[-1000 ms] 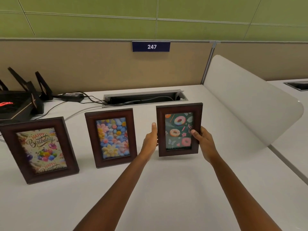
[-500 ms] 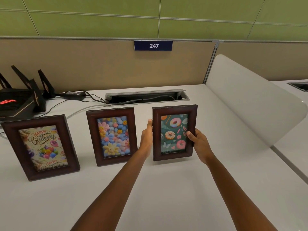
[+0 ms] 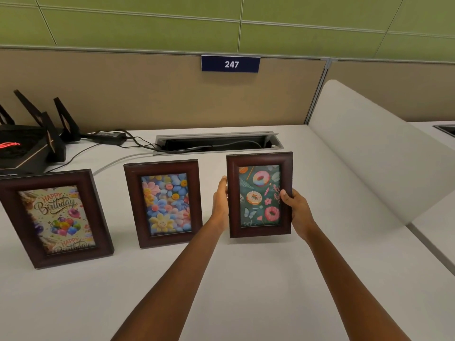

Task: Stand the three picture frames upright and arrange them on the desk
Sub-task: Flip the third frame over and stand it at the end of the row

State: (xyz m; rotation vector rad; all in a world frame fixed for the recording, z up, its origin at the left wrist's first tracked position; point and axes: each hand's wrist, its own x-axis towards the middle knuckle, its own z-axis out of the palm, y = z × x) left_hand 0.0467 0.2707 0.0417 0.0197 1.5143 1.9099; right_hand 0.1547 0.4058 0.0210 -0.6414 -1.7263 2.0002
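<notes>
Three dark wooden picture frames stand in a row on the white desk (image 3: 246, 291). The birthday frame (image 3: 57, 219) is at the left and the flower frame (image 3: 163, 203) is in the middle, both upright and untouched. At the right is the donut frame (image 3: 259, 194), upright, with its lower edge at the desk surface. My left hand (image 3: 221, 203) lies flat against its left side. My right hand (image 3: 296, 212) grips its right side, thumb across the front.
A black router with antennas (image 3: 32, 141) and a power adapter with cables (image 3: 108, 137) sit at the back left. An open cable tray (image 3: 219, 143) runs behind the frames. A white curved divider (image 3: 369, 156) bounds the desk on the right.
Both hands have turned the donut frame from a slight tilt to straight and shifted it a little toward the flower frame. The other two frames stayed put.
</notes>
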